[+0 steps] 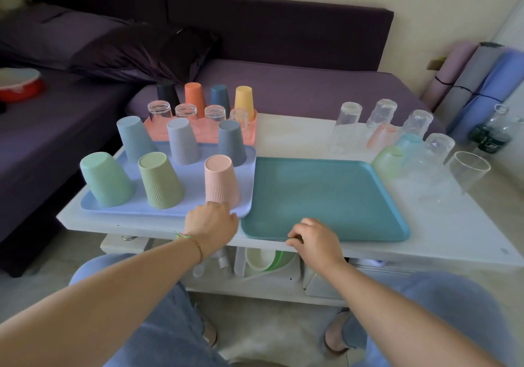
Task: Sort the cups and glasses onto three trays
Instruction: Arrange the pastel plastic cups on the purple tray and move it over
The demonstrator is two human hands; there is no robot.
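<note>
A lilac tray (136, 209) at the front left carries several upturned ribbed pastel cups, the pink cup (221, 181) nearest me. Behind it a salmon tray (252, 137) holds several coloured cups and clear glasses. The teal tray (326, 199) in the middle carries nothing. My left hand (211, 223) rests at the lilac tray's front right corner, just below the pink cup, fingers curled. My right hand (314, 239) grips the teal tray's front edge. At the right, several clear and tinted glasses (347, 128) stand upturned on the table.
The white low table (453, 225) has a shelf below with bowls and bottles. A purple sofa (283, 83) runs behind and to the left. Rolled mats (482, 83) lean at the right wall, with bottles (493, 134) beside them.
</note>
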